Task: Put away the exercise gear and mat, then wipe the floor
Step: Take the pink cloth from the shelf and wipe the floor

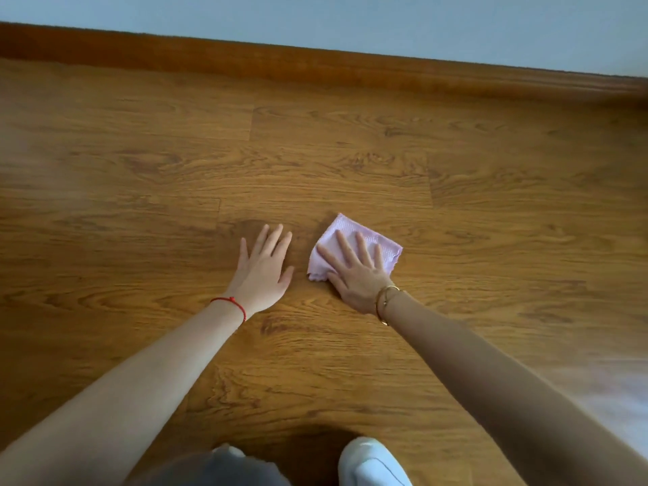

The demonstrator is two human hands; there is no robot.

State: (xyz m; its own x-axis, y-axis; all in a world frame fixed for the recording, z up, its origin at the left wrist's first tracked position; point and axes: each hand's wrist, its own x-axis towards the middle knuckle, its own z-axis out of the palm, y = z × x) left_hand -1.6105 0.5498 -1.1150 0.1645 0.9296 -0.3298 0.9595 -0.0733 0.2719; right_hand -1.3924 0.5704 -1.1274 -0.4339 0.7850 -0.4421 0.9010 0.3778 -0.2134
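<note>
A small folded pink cloth (385,245) lies flat on the wooden floor (315,152), a little right of centre. My right hand (354,271) presses down on the cloth with fingers spread over it; a gold bangle circles that wrist. My left hand (263,268) rests palm down on the bare floor just left of the cloth, fingers apart and holding nothing, with a red string on its wrist. No exercise gear or mat is in view.
A wooden skirting board (315,64) runs along the far side under a pale blue wall (350,19). My white shoe (371,464) and a grey-clad knee (224,468) are at the bottom edge. A pale glare patch (610,398) lies on the floor at right.
</note>
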